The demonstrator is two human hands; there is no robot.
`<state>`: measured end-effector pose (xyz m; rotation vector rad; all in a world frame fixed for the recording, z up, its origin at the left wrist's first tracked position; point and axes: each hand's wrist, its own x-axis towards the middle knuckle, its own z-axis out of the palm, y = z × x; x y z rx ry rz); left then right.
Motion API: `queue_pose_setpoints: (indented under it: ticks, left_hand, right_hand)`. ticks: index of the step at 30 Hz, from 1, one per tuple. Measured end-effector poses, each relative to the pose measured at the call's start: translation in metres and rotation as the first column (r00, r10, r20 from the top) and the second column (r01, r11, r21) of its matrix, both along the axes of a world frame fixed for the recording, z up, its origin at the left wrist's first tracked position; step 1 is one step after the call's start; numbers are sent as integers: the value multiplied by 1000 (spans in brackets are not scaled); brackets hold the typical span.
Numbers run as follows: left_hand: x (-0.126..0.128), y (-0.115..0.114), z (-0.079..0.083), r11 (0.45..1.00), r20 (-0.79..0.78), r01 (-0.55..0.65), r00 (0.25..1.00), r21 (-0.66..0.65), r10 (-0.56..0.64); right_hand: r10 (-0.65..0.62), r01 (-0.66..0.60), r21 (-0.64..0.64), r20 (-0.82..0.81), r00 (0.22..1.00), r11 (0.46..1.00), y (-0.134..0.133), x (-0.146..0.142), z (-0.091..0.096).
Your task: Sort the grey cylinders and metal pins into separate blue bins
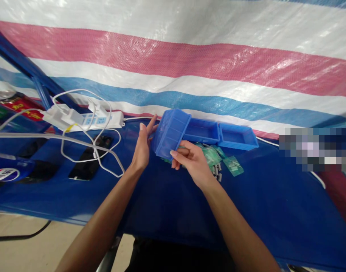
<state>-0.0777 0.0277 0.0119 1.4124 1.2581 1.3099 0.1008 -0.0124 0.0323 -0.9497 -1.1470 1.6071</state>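
A blue plastic bin is tipped on its side, its outer walls turned toward me. My right hand pinches its lower right edge between thumb and fingers. On the bin's left side, my left hand has its fingers stretched out and apart; whether they touch the wall I cannot tell. Two more blue bins stand upright in a row to the right, a middle bin and an end bin. Small green clear bags and little metallic pieces lie in front of them, partly hidden by my right hand.
At the left, a white power strip has plugs and looping white cables lying over a black phone. A blue bottle lies at the left edge. Behind the blue table hangs a striped plastic sheet.
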Motion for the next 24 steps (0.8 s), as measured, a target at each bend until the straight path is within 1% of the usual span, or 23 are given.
queue_pose_setpoints:
  ticks: [1, 2, 3, 4, 6, 7, 8, 9, 10, 11, 12, 13, 14, 15, 17, 19, 20, 21, 24]
  left_hand:
    - [-1, 3, -6, 999, 90, 12, 996, -37, -8]
    - [-1, 7, -12, 998, 136, 24, 991, -62, -16]
    - [-1, 9, -18, 996, 138, 44, 990, -77, -33]
    - [-1, 10, -23, 994, 98, 66, 994, -92, -57]
    - [1, 10, -28, 992, -84, 72, 993, -100, -81]
    - [3, 9, -29, 994, -194, 80, 977, -71, -93]
    - [5, 7, -30, 994, -312, 106, 944, -22, -107]
    - [8, 5, -30, 986, -429, 165, 893, 36, -134]
    - [11, 2, -30, 967, -534, 240, 830, 82, -161]
    - [15, 0, -31, 956, -613, 275, 775, 106, -155]
    - [18, -3, -32, 956, -671, 268, 732, 122, -120]
    - [21, -5, -34, 957, -719, 261, 689, 125, -93]
    - [23, -7, -36, 958, -746, 251, 663, 140, -65]
    - [24, -9, -38, 958, -761, 243, 647, 154, -42]
    - [26, -11, -42, 957, -765, 227, 643, 183, -7]
    - [27, -12, -44, 950, -753, 235, 658, 205, 0]
    - [28, -11, -45, 946, -745, 245, 667, 213, -5]
    - [29, -11, -45, 942, -735, 256, 678, 218, -14]
    - [33, -10, -46, 938, -700, 260, 714, 230, -27]
  right_hand:
    - [-9, 8, -14, -37, 999, 1000, 1, 3, 2]
    - [-35, 33, -26, -69, 997, 999, 4, 7, 4]
    - [-72, 69, -35, -95, 993, 997, 7, 11, 6]
    - [-113, 110, -29, -112, 987, 993, 12, 16, 9]
    - [-164, 168, 28, -108, 980, 985, 24, 23, 15]
    - [-169, 175, 78, -77, 983, 981, 31, 26, 18]
    - [-158, 160, 136, -26, 987, 978, 39, 28, 21]
    - [-147, 134, 205, 47, 988, 970, 47, 29, 23]
    - [-141, 98, 285, 134, 981, 954, 55, 28, 23]
    - [-140, 47, 361, 237, 961, 932, 64, 26, 23]
    - [-160, -2, 436, 334, 929, 900, 72, 24, 23]
    - [-200, -54, 504, 435, 878, 862, 79, 21, 22]
    - [-251, -118, 563, 535, 807, 818, 86, 17, 20]
    - [-283, -219, 593, 635, 719, 775, 92, 14, 19]
    - [-323, -404, 581, 773, 546, 706, 101, 7, 16]
    - [-344, -531, 527, 845, 410, 664, 106, 2, 12]
    - [-353, -558, 507, 861, 366, 657, 107, 0, 9]
    - [-354, -567, 495, 868, 347, 658, 107, -1, 7]
    - [-356, -545, 493, 869, 343, 678, 106, -2, 0]
